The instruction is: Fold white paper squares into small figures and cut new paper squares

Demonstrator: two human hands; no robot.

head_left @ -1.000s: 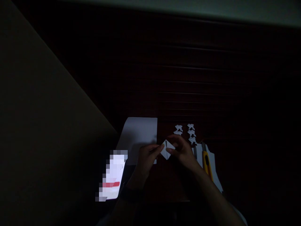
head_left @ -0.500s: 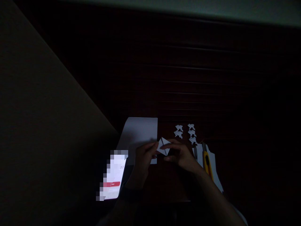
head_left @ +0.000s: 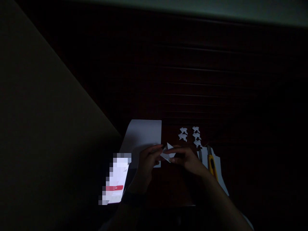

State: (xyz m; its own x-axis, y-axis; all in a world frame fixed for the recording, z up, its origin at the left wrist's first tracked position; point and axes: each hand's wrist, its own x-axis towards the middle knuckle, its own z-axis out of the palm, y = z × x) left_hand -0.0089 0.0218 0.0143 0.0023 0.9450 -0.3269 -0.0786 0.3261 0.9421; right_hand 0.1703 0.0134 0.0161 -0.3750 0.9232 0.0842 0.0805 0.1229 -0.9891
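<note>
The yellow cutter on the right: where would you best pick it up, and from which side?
Probably by the middle of its yellow handle, from above and the right. That part is long and broad, while the narrow grey end points away from the person and the right forearm crowds the handle's near end.

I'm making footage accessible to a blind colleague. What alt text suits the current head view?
A left hand and right hand hold a small folded white paper in dim light. Five paper figures sit beyond; a white sheet and lit screen are at left, a yellow cutter on loose paper at right.
</note>
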